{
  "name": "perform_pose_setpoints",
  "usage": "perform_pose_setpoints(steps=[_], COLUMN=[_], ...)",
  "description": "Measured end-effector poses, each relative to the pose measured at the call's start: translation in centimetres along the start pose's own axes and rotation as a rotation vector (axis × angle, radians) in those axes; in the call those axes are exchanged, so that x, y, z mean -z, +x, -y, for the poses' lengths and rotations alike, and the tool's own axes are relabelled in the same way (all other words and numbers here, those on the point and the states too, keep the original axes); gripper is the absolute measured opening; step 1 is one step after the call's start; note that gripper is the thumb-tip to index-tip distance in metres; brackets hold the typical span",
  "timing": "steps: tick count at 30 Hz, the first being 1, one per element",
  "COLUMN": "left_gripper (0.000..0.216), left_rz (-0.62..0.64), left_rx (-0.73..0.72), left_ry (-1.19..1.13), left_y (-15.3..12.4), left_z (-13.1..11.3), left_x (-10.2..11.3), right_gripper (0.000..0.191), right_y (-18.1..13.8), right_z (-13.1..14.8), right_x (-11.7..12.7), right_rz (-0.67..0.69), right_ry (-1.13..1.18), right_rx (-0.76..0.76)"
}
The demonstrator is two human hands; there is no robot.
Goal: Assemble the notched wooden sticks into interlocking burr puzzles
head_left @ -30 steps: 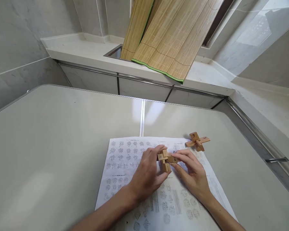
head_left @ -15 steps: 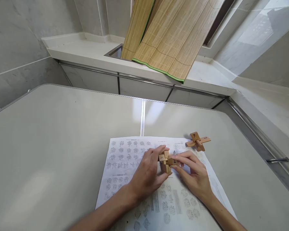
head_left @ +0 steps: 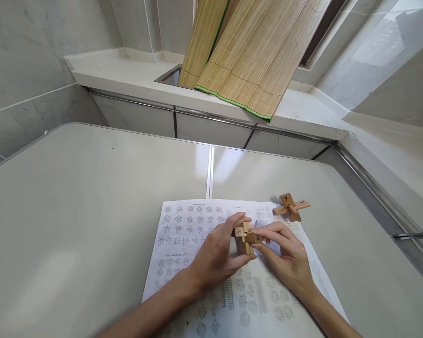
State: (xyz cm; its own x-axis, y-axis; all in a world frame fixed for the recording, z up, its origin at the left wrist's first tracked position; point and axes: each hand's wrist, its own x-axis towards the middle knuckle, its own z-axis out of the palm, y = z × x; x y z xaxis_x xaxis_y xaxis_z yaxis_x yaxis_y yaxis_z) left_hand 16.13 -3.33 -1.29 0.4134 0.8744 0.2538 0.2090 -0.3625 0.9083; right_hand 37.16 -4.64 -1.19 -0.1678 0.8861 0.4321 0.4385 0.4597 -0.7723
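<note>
Over printed sheet (head_left: 197, 234): left hand (head_left: 216, 256), right hand (head_left: 289, 256) grip wooden puzzle (head_left: 246, 237).

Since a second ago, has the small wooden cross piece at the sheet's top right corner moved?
No. The wooden cross piece lies at the same top right corner of the printed sheet; the slight shift in the picture matches the camera's, as the table seam shifts alike.

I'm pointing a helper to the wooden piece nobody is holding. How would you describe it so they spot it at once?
On the grey table lies a printed sheet. At its far right corner sits a small wooden cross, clear of both hands, unlike the wooden cluster they grip.
</note>
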Motion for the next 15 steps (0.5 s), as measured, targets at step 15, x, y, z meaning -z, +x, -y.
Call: perform_pose_setpoints(steps=[15], left_gripper=[0.083], left_rz=[-0.01], left_rx=[-0.019], left_ry=[-0.11], left_y=[0.06], left_z=[-0.61], left_x=[0.43], right_gripper=[0.028], right_y=[0.28], right_z=[0.44], right_x=[-0.33], right_rz=[-0.01], right_ry=[0.052], right_rx=[-0.161])
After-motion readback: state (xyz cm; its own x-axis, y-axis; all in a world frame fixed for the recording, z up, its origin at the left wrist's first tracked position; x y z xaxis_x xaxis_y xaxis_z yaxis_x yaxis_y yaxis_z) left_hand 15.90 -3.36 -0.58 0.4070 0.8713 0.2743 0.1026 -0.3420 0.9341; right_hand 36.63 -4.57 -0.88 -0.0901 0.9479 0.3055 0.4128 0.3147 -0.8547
